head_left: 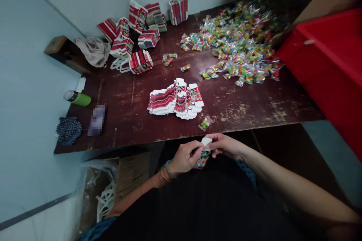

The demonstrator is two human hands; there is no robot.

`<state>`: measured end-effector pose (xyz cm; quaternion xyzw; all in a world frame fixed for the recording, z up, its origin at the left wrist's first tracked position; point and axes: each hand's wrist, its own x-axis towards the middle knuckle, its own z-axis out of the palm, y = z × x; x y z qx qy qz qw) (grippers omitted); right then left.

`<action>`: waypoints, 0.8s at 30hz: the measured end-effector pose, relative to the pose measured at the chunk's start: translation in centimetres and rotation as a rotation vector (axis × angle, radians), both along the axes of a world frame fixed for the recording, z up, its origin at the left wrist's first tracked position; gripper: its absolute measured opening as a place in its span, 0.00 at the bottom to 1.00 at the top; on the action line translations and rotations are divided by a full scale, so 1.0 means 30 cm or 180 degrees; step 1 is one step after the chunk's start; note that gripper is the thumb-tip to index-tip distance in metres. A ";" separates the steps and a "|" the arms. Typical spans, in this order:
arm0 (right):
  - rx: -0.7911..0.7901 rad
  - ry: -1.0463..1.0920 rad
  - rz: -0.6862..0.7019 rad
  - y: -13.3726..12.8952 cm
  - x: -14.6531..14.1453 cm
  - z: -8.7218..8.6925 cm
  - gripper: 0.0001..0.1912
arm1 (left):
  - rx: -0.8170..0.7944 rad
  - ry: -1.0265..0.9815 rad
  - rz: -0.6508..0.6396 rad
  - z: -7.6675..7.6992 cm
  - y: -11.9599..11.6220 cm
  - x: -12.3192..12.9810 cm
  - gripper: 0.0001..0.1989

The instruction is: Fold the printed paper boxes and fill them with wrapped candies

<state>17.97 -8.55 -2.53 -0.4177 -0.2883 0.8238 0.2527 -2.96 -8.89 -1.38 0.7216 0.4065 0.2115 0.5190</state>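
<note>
A small printed candy box (201, 161) is between my two hands, just off the table's front edge, with a white flap (206, 141) standing up at its top. My left hand (185, 157) grips the box from the left side, thumb across its front. On the right, the fingers of my right hand (222, 145) pinch the box near the flap. One clear packet of colourful candies (205, 123) lies on the table right above my hands. Behind it are fanned rows of flat, unfolded candy boxes (164, 101). The inside of the held box is hidden.
A large heap of wrapped candies (240, 45) covers the right of the brown table (124, 113). Bundled cartons (140, 61) stand at the back left. A red bin (325, 56) borders the right side. A green bottle (80, 98) lies left; an open cardboard box (132, 171) sits below.
</note>
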 end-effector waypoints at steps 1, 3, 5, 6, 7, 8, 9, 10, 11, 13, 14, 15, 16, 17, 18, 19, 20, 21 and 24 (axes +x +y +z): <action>0.0403 -0.0227 -0.0027 0.006 -0.006 0.004 0.12 | -0.0048 0.0090 0.0134 -0.002 -0.002 -0.004 0.12; 0.1257 -0.0699 -0.0102 0.009 -0.023 0.006 0.19 | -0.0153 0.0179 0.0469 -0.011 -0.009 -0.010 0.12; 0.1663 -0.0949 -0.0154 0.004 -0.043 0.001 0.21 | -0.0288 0.0051 0.0757 -0.021 -0.019 -0.012 0.11; 0.1697 -0.1009 -0.0174 0.002 -0.052 -0.003 0.18 | -0.0359 -0.0053 0.0874 -0.024 -0.024 -0.013 0.11; 0.1698 -0.1061 -0.0201 0.000 -0.060 -0.007 0.16 | -0.0430 -0.0141 0.0968 -0.025 -0.027 -0.012 0.10; 0.1697 -0.1101 -0.0226 0.001 -0.066 -0.011 0.16 | -0.0498 -0.0191 0.1036 -0.024 -0.028 -0.012 0.10; 0.1698 -0.1124 -0.0232 0.003 -0.069 -0.015 0.16 | -0.0554 -0.0196 0.1077 -0.023 -0.027 -0.012 0.10; 0.1699 -0.1123 -0.0223 0.007 -0.069 -0.019 0.15 | -0.0600 -0.0173 0.1089 -0.021 -0.026 -0.012 0.12; 0.1694 -0.1102 -0.0212 0.013 -0.066 -0.022 0.15 | -0.0639 -0.0145 0.1073 -0.020 -0.023 -0.013 0.14; 0.1665 -0.1002 -0.0119 0.027 -0.054 -0.029 0.15 | -0.0720 -0.0150 0.0962 -0.022 -0.019 -0.014 0.17; 0.1650 -0.0954 -0.0071 0.033 -0.046 -0.033 0.16 | -0.0760 -0.0184 0.0892 -0.024 -0.017 -0.016 0.19; 0.1640 -0.0920 -0.0027 0.039 -0.039 -0.036 0.16 | -0.0798 -0.0223 0.0824 -0.028 -0.016 -0.017 0.20; 0.1632 -0.0906 0.0011 0.043 -0.033 -0.040 0.16 | -0.0827 -0.0251 0.0770 -0.031 -0.015 -0.017 0.20; 0.1611 -0.0903 0.0040 0.047 -0.028 -0.044 0.16 | -0.0847 -0.0272 0.0731 -0.034 -0.015 -0.018 0.20; 0.1573 -0.0902 0.0053 0.049 -0.025 -0.048 0.17 | -0.0860 -0.0287 0.0703 -0.037 -0.015 -0.018 0.20; 0.1531 -0.0897 0.0052 0.051 -0.023 -0.052 0.17 | -0.0866 -0.0296 0.0687 -0.040 -0.015 -0.018 0.20; 0.1484 -0.0875 0.0049 0.052 -0.022 -0.058 0.17 | -0.0869 -0.0303 0.0680 -0.042 -0.015 -0.017 0.20; 0.1427 -0.0834 0.0047 0.054 -0.022 -0.064 0.18 | -0.0883 -0.0313 0.0674 -0.043 -0.014 -0.016 0.20; 0.1303 -0.0725 0.0027 0.062 -0.021 -0.084 0.18 | -0.0976 -0.0379 0.0666 -0.048 -0.011 -0.013 0.21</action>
